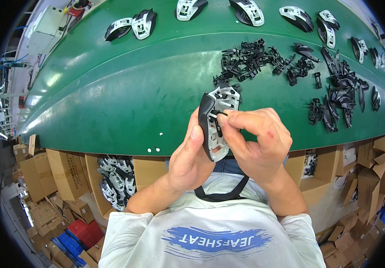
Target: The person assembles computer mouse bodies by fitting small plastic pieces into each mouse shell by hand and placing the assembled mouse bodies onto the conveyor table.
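Observation:
My left hand (188,154) is closed round the black side of a computer mouse shell (221,96), tilted so its white, ribbed inside faces right. The shell is held above the near edge of the green table. At its inner side my right hand (261,138) pinches a small black plastic part (219,113) between thumb and forefinger. The part lies against the inside of the shell; whether it is seated there I cannot tell. Beyond the shell spreads a heap of small black plastic clips (246,58).
Curved black side pieces (342,89) lie piled at the right of the green table (112,102). More black and white mouse shells (144,24) line the far side. Below the near edge, a cardboard box (95,183) holds several shells; another box (315,185) stands at right.

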The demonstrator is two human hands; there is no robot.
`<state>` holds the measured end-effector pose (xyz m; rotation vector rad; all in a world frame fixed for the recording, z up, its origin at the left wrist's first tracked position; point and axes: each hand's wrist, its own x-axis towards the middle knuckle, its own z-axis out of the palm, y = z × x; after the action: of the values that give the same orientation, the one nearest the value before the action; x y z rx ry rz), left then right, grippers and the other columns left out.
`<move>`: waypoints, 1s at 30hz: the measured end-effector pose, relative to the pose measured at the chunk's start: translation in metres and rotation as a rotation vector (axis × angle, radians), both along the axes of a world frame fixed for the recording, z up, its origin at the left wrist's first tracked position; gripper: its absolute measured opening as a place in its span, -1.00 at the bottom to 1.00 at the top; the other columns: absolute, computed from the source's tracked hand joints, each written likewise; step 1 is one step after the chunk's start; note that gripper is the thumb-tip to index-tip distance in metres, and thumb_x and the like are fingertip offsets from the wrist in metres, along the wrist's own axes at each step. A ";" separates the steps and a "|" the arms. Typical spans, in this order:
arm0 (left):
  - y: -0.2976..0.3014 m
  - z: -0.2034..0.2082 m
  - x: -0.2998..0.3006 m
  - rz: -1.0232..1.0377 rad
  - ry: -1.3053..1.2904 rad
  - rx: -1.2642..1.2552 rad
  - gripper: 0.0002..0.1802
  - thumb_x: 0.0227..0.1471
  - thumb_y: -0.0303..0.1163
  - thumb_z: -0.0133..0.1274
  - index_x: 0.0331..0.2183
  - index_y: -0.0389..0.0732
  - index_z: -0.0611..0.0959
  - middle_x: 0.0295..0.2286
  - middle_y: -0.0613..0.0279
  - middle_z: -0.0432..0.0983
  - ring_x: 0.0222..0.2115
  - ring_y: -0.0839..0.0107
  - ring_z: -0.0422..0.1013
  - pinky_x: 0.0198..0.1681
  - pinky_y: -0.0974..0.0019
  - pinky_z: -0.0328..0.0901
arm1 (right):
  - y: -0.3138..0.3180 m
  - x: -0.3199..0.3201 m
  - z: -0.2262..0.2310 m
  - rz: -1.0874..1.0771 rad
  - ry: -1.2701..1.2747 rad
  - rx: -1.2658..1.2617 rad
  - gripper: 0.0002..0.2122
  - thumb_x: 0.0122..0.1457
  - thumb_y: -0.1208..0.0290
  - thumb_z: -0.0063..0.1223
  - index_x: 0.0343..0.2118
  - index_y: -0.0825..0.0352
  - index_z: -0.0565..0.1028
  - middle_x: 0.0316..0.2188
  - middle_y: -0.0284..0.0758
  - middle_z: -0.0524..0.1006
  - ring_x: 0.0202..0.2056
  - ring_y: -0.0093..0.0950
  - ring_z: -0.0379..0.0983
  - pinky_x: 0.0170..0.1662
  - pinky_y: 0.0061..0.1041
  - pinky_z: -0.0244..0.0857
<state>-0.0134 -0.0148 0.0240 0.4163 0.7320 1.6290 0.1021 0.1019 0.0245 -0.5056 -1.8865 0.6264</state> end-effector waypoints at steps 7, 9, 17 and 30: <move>-0.002 -0.004 0.006 -0.035 -0.157 0.016 -0.29 0.52 0.08 -0.39 0.48 -0.07 0.11 0.40 0.18 0.19 0.41 0.24 0.15 0.47 0.00 0.02 | 0.004 0.019 0.004 0.029 -0.132 0.039 -0.61 -0.12 0.60 0.53 -0.20 0.14 0.63 -0.34 -0.50 0.72 -0.35 -0.48 0.62 -0.15 -0.45 0.29; 0.000 0.000 0.009 -0.009 -0.078 -0.006 -0.32 0.53 -0.02 -0.33 0.45 -0.19 0.08 0.32 0.14 0.25 0.34 0.33 0.20 0.41 0.10 0.08 | 0.006 0.022 0.002 0.021 -0.135 0.053 -0.66 -0.10 0.59 0.51 -0.24 0.15 0.64 -0.30 -0.49 0.73 -0.34 -0.49 0.60 -0.17 -0.46 0.28; 0.004 0.012 0.008 -0.096 -0.065 -0.084 -0.27 0.53 0.00 -0.33 0.47 -0.24 0.02 0.34 0.13 0.19 0.38 0.32 0.14 0.43 0.13 0.04 | 0.011 0.033 0.007 0.022 -0.218 0.201 -0.81 -0.02 0.51 0.45 -0.34 0.19 0.64 -0.23 -0.43 0.75 -0.32 -0.47 0.56 -0.19 -0.43 0.25; 0.009 0.015 0.012 -0.039 0.084 -0.228 -0.34 0.53 0.02 -0.34 0.42 -0.18 0.18 0.27 0.22 0.34 0.30 0.38 0.25 0.36 0.16 0.12 | -0.002 0.029 -0.005 0.030 -0.128 0.130 -0.82 -0.03 0.52 0.45 -0.36 0.26 0.63 -0.25 -0.35 0.73 -0.34 -0.44 0.59 -0.26 -0.39 0.39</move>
<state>-0.0011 -0.0061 0.0394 0.3335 0.9558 1.4788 0.1312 0.1002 0.0196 -0.4420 -2.0442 0.4967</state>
